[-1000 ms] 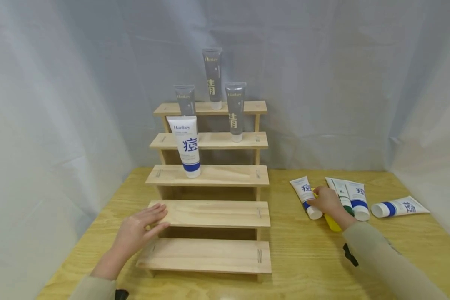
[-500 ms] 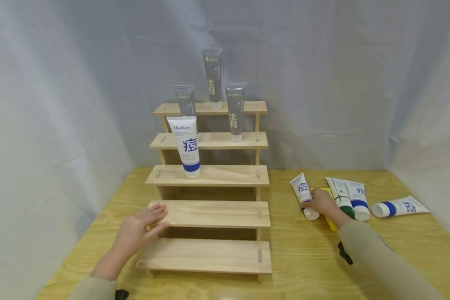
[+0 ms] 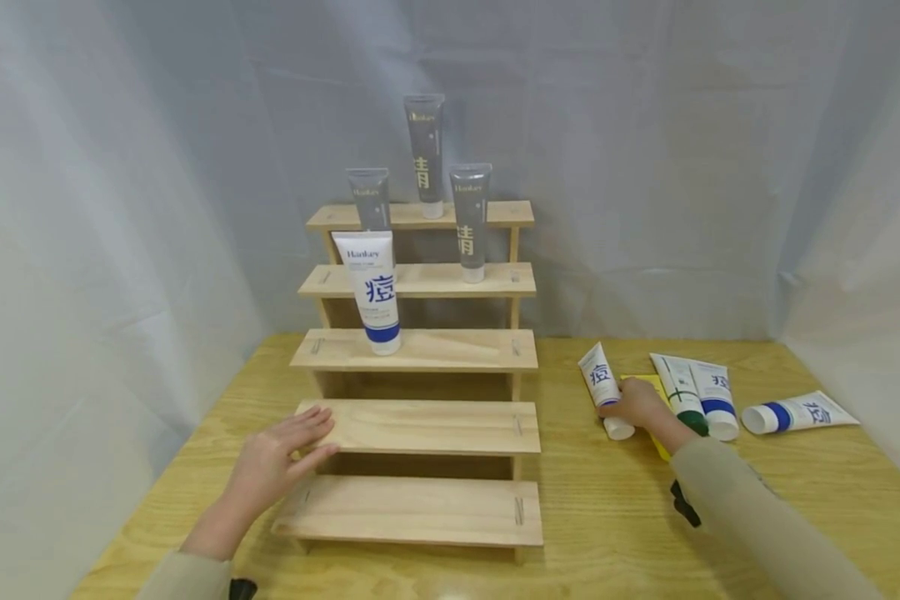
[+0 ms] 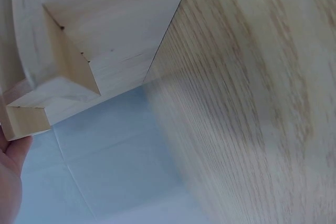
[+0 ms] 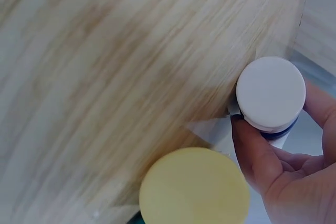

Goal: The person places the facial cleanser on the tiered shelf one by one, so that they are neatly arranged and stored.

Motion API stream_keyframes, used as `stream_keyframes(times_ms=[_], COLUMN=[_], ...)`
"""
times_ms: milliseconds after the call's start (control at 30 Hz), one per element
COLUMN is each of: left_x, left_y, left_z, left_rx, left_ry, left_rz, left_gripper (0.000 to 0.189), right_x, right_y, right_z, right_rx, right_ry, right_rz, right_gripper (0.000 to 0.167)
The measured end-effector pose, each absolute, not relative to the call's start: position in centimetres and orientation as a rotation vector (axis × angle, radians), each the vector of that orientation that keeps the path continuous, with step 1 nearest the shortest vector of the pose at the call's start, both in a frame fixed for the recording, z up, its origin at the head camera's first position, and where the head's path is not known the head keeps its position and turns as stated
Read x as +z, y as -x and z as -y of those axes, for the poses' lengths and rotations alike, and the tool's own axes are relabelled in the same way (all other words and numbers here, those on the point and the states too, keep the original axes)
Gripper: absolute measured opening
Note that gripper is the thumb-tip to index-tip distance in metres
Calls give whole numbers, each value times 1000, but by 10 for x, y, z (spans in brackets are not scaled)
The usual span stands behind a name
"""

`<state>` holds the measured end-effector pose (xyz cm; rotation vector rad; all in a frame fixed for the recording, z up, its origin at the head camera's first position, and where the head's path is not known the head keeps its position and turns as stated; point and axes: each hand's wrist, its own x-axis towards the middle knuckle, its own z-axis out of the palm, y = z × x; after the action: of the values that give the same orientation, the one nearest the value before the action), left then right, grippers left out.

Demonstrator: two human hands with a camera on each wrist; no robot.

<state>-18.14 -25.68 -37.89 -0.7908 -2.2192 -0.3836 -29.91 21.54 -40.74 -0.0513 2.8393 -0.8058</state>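
Observation:
My left hand (image 3: 281, 450) rests on the left end of a step of the wooden tiered display stand (image 3: 420, 429), fingers straight. In the left wrist view, a bit of that hand (image 4: 11, 177) touches a board's corner. On the right, my right hand (image 3: 640, 404) pinches a white tube (image 3: 598, 377) with blue lettering near its cap. From the right wrist view, fingers and thumb hold either side of that tube's white cap (image 5: 271, 92). A yellow tube (image 3: 658, 446) lies beside and partly under the hand; its round yellow cap (image 5: 194, 190) shows close by.
Three grey tubes (image 3: 471, 221) stand on the stand's two top steps. A white-and-blue tube (image 3: 375, 292) stands on the middle step. Right of my right hand lie a white tube with a green cap (image 3: 682, 392) and two white-and-blue tubes (image 3: 802, 414). Pale curtains (image 3: 645, 167) surround the table.
My right hand has shifted slightly left, taking hold of the white tube and turning it a little, its lower end moving left. The left hand stays put.

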Motion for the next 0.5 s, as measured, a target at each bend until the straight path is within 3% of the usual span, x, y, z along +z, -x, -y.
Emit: stream_keyframes(times_ms=[500], left_x=[-380], left_y=[179], left_z=[256], left_rx=[-378], left_ry=[772], left_rz=[2268], left_gripper=[49], right_x=[-404], right_y=[288], right_z=[-222], right_rx=[-927], right_ry=[-13], right_rz=[-2805], right_gripper=[58])
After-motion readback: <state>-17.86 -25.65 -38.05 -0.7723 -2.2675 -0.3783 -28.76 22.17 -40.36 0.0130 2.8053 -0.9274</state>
